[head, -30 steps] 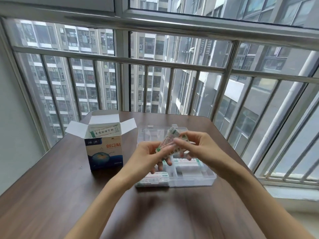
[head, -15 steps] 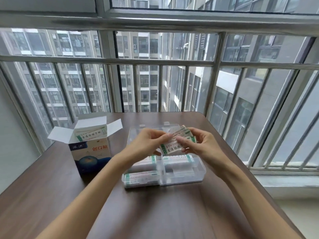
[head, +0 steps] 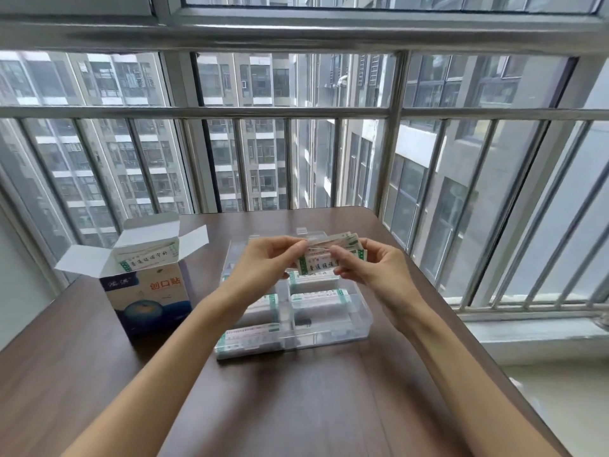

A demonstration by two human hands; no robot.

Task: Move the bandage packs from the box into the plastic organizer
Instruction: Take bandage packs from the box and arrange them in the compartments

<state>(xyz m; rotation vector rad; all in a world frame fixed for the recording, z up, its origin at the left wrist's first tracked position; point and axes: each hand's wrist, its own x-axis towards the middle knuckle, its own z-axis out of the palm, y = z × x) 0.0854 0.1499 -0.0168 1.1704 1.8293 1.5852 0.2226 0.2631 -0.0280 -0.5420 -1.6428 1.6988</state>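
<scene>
Both my hands hold a bundle of white bandage packs with green ends [head: 321,262] above the far part of the clear plastic organizer [head: 361,328]. My left hand [head: 263,263] pinches the bundle's left end; my right hand [head: 369,265] pinches its right side. Several compartments of the organizer hold packs [head: 316,296], one row at the near left [head: 247,338]. The blue-and-white box [head: 150,298] stands open on the left, with more packs [head: 148,260] showing at its top.
Everything sits on a dark wooden table [head: 296,407]. The organizer's clear lid [head: 237,255] lies open behind it. A window with metal bars [head: 392,166] rises just past the table's far and right edges.
The camera view has shifted and the hands now sit slightly higher and further back over the organizer. The bundle stays between both hands, turned flatter.
</scene>
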